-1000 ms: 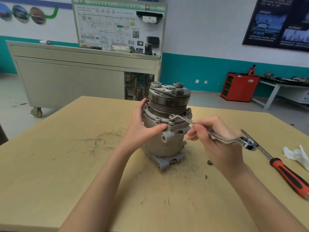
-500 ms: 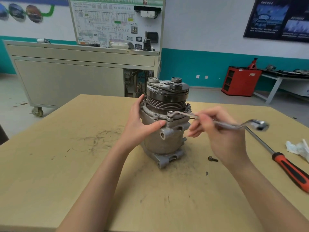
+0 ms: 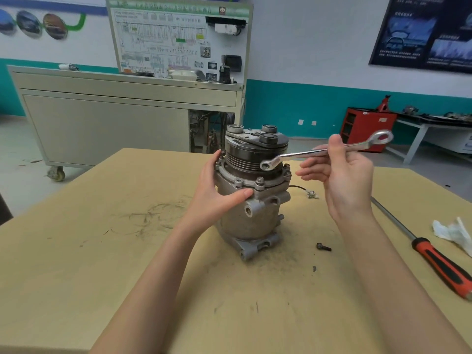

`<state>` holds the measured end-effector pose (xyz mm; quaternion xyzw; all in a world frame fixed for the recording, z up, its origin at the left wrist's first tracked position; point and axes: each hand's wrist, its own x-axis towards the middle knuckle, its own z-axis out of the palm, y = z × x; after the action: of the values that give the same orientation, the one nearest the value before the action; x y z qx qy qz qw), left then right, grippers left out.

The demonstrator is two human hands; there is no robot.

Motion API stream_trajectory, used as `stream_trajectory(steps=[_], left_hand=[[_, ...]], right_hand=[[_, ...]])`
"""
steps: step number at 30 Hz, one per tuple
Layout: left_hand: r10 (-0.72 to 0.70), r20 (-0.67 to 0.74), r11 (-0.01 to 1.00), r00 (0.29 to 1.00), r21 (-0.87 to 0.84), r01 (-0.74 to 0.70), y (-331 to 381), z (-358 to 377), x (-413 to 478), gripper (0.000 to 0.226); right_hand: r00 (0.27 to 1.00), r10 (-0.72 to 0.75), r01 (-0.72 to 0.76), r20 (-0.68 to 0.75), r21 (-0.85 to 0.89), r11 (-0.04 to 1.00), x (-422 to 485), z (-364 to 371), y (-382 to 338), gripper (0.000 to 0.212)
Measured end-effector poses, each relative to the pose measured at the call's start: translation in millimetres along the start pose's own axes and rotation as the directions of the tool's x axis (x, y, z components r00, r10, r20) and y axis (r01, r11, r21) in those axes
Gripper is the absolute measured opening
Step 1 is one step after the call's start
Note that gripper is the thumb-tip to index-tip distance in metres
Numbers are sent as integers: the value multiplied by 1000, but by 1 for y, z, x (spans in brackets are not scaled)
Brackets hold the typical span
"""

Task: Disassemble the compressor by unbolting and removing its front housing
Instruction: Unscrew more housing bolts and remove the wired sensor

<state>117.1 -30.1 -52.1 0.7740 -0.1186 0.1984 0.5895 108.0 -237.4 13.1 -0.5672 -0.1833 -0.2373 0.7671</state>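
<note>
Right now I judge we are mid-unbolting. My right hand pinches the wrench by its shank, and the ring end hangs in front of the pulley grooves, seated on no bolt. My left hand wraps the compressor, thumb pressed below the flange. The compressor stands upright on the bench, with the left hand at its 9 o'clock and the right at its 2 o'clock, apart from it. Next, the ring must drop squarely onto the flange bolt at 6 o'clock. A loose bolt lies at 4 o'clock. Possibly more bolts sit behind the pulley, but I cannot tell.
</note>
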Motion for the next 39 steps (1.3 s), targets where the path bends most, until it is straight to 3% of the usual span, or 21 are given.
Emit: stream_trajectory(steps=[3, 4, 6, 7, 8, 10, 13, 15, 17, 18, 19, 20, 23, 26, 29, 32, 34, 36, 37, 38, 39], left_hand=[[3, -4, 1000, 1000, 8, -3, 0, 1, 0, 116], [2, -6, 1000, 1000, 11, -2, 0, 0, 0, 116], [2, -4, 1000, 1000, 13, -2, 0, 0, 0, 116], [2, -2, 1000, 1000, 13, -2, 0, 0, 0, 115], [3, -1, 1000, 1000, 14, -3, 0, 0, 0, 114], [8, -4, 1000, 1000, 17, -8, -1, 0, 0, 113], [9, -5, 1000, 1000, 14, -9, -1, 0, 0, 116], [5, -5, 1000, 1000, 7, -5, -1, 0, 0, 115], [3, -6, 1000, 1000, 4, -3, -2, 0, 0, 114], [2, -6, 1000, 1000, 4, -2, -2, 0, 0, 114], [0, -5, 1000, 1000, 5, 0, -2, 0, 0, 114], [-1, -3, 1000, 1000, 7, 1, -2, 0, 0, 114], [-2, 1, 1000, 1000, 7, 2, -1, -1, 1, 115], [-4, 1, 1000, 1000, 6, 4, -2, -1, 1, 116], [-4, -8, 1000, 1000, 7, 4, -3, 0, 2, 114], [5, -9, 1000, 1000, 15, -5, -3, 0, 2, 114], [3, -5, 1000, 1000, 9, -3, -3, 0, 2, 114], [3, -8, 1000, 1000, 13, -3, -4, 0, 2, 114], [4, -10, 1000, 1000, 19, -4, -3, 0, 2, 114], [6, -12, 1000, 1000, 25, -5, -3, 0, 2, 114], [6, -13, 1000, 1000, 28, -5, -3, 0, 1, 115]], right_hand=[[922, -368, 388, 123, -265, 883, -30, 9, -10, 34], [843, -497, 537, 205, -355, 765, -37, 13, -12, 34], [606, -668, 771, 432, -525, 360, -47, 18, -12, 38], [501, -678, 815, 538, -558, 159, -50, 20, -13, 37], [452, -654, 822, 607, -568, 40, -54, 21, -13, 36], [431, -610, 830, 665, -557, -21, -59, 20, -13, 40], [427, -599, 848, 678, -529, 5, -60, 12, -11, 48], [489, -576, 841, 655, -529, 112, -56, 2, -9, 43], [697, -484, 716, 529, -477, 510, -50, -9, -7, 27], [821, -378, 544, 428, -390, 743, -46, -12, -6, 18], [908, -257, 355, 331, -280, 892, -39, -15, -4, 16], [959, -139, 189, 248, -193, 963, -30, -16, -1, 19], [973, 168, -158, 155, -75, 985, 4, -18, 10, 32], [949, 290, -285, 122, -59, 957, 23, -17, 17, 32], [977, 185, -180, 109, -57, 982, 15, -13, 9, 32], [974, -101, 141, 200, -197, 970, -7, -8, -12, 25], [861, -333, 467, 384, -341, 816, -24, 1, -26, 17], [618, -491, 786, 614, -504, 359, -36, 7, -33, 22], [505, -489, 846, 712, -520, 117, -42, 9, -33, 28], [458, -447, 855, 769, -518, -16, -48, 11, -31, 35], [442, -427, 857, 789, -512, -59, -52, 13, -28, 38]])
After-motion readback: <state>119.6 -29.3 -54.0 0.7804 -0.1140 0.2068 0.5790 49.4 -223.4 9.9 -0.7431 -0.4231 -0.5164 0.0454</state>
